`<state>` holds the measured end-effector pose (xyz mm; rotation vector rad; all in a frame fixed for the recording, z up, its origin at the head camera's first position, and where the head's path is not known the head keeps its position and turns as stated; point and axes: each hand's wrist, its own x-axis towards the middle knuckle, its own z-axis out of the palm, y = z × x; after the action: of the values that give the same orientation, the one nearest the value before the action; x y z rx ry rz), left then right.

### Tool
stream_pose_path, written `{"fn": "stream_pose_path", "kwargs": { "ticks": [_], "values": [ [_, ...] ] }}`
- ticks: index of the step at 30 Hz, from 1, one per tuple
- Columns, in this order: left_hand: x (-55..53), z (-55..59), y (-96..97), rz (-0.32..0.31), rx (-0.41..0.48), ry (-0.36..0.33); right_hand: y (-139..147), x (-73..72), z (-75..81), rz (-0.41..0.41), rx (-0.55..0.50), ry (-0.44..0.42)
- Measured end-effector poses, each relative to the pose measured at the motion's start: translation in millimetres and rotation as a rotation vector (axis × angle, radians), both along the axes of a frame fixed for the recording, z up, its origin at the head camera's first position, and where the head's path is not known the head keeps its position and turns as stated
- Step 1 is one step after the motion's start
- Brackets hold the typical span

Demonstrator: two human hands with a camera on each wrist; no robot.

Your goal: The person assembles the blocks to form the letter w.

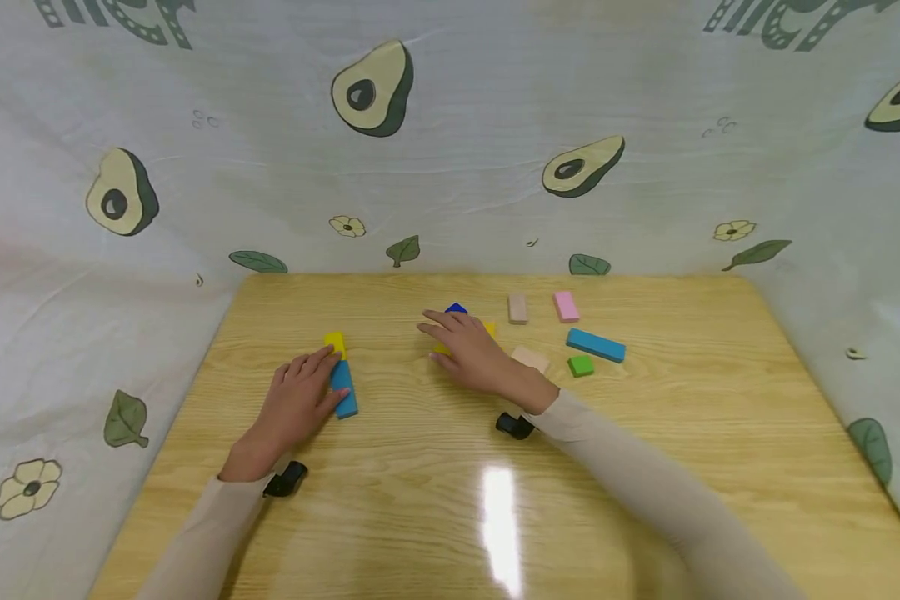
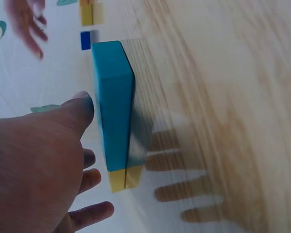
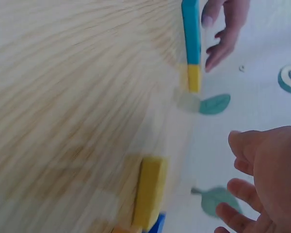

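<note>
On the left of the wooden table, a long light-blue block (image 1: pixel 343 390) lies end to end with a small yellow block (image 1: pixel 334 341). Beside them is my left hand (image 1: pixel 297 404), its fingers extended and spread; in the left wrist view the thumb is close to the side of the light-blue block (image 2: pixel 114 102). Mid-table, my right hand (image 1: pixel 468 354) hovers over another yellow block (image 3: pixel 151 191), partly hiding it in the head view. Its fingers are loosely spread and hold nothing. A dark blue block (image 1: pixel 456 308) shows just behind that hand.
Right of my right hand lie a pale wood-coloured block (image 1: pixel 530 359), a tan block (image 1: pixel 517 308), a pink block (image 1: pixel 566 307), a long blue block (image 1: pixel 596 345) and a green block (image 1: pixel 581 366). Avocado-patterned cloth (image 1: pixel 465 192) hangs behind the table's far edge.
</note>
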<state>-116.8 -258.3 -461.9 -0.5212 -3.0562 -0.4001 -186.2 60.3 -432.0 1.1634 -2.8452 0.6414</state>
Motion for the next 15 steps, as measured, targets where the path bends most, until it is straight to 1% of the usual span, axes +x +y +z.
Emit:
{"fn": "stream_pose_path", "kwargs": {
  "ticks": [4, 8, 12, 15],
  "values": [
    [-2.4, -1.4, -0.1, -0.002, -0.008, -0.005, 28, 9.1, -0.3, -0.054, -0.009, -0.011],
    [-2.2, -2.6, 0.1, -0.005, -0.008, -0.008, 54, 19.0, -2.1, -0.099, -0.004, -0.020],
    [-1.3, -4.7, -0.1, -0.006, -0.001, 0.002, 76, 29.3, -4.6, -0.129, 0.001, -0.037],
    [-0.8, -5.7, 0.4, -0.006, 0.002, 0.008, 90, 37.0, -7.0, -0.136, -0.004, -0.022]
  ]
}}
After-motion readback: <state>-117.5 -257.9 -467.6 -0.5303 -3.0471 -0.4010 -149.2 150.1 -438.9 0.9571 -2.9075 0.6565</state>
